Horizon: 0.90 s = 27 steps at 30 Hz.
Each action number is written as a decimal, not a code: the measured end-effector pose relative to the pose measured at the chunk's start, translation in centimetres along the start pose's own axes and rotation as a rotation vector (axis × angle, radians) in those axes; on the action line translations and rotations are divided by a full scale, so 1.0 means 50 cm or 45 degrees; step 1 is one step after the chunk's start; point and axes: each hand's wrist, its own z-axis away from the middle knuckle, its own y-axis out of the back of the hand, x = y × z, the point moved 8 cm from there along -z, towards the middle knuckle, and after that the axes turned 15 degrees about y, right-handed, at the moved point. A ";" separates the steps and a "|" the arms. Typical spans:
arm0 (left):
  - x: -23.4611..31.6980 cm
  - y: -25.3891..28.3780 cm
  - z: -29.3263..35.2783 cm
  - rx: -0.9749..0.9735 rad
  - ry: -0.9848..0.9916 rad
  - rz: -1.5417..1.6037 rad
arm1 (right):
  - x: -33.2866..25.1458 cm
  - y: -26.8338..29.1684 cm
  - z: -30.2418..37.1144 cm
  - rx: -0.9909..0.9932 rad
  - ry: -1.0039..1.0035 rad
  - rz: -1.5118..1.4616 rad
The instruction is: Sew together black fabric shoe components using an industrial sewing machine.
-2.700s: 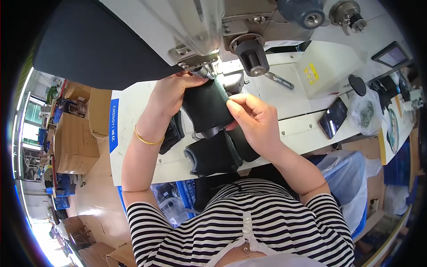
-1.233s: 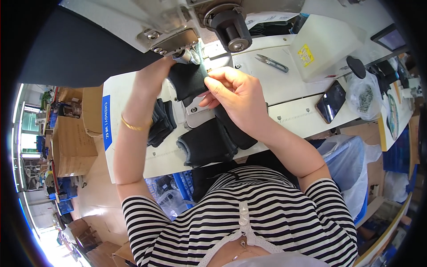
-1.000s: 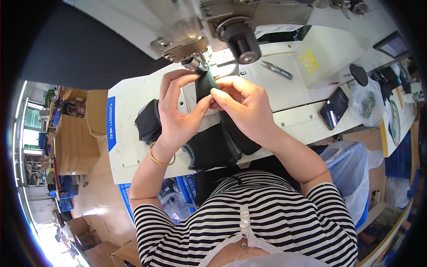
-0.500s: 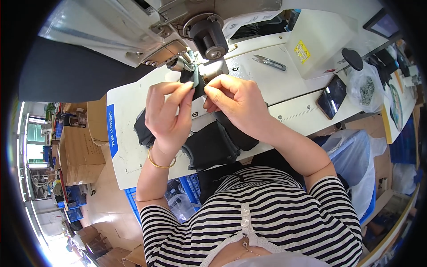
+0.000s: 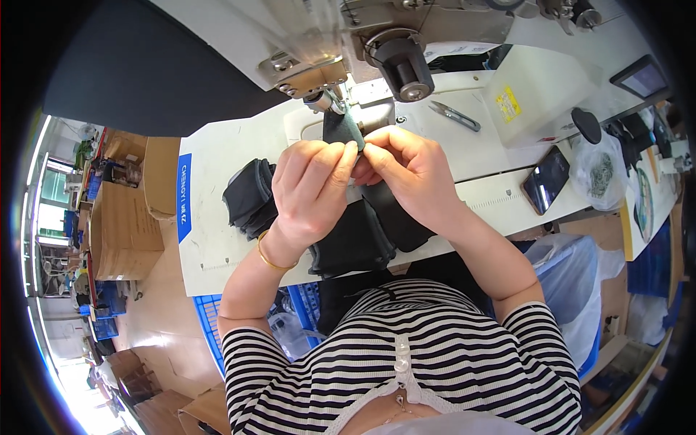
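Observation:
Under the needle area of a sewing machine (image 5: 330,100) lies a small black fabric piece (image 5: 339,127) with a grey-green edge strip. My left hand (image 5: 312,187) pinches the near end of that edge between thumb and fingertips. Close against it, my right hand (image 5: 417,177) pinches the same end with thumb and forefinger; its other fingers are curled and partly hidden. Below my hands, a stack of black fabric pieces (image 5: 351,243) with grey edging lies at the table's front, beside another black piece (image 5: 401,217). More black pieces (image 5: 250,197) are piled left of my left wrist.
A dark thread spool (image 5: 401,65) overhangs the white table (image 5: 232,246). Thread snips (image 5: 455,116), a phone (image 5: 545,180) and a clear bag (image 5: 600,170) lie to the right. Large black cloth (image 5: 152,80) spreads at far left; cardboard boxes (image 5: 127,232) stand on the floor.
My fingertips have come together at the fabric's near end, where they were slightly apart. The whole view has shifted, so the machine sits further right in the picture.

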 end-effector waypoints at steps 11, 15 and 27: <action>0.009 0.002 -0.002 -0.025 -0.038 -0.066 | -0.001 0.001 -0.003 0.047 -0.064 0.059; 0.012 0.006 -0.018 -0.066 0.107 -0.159 | -0.005 0.008 -0.005 0.037 -0.071 0.148; -0.004 0.004 0.003 0.056 -0.119 -0.133 | -0.005 -0.003 -0.006 0.097 -0.056 0.074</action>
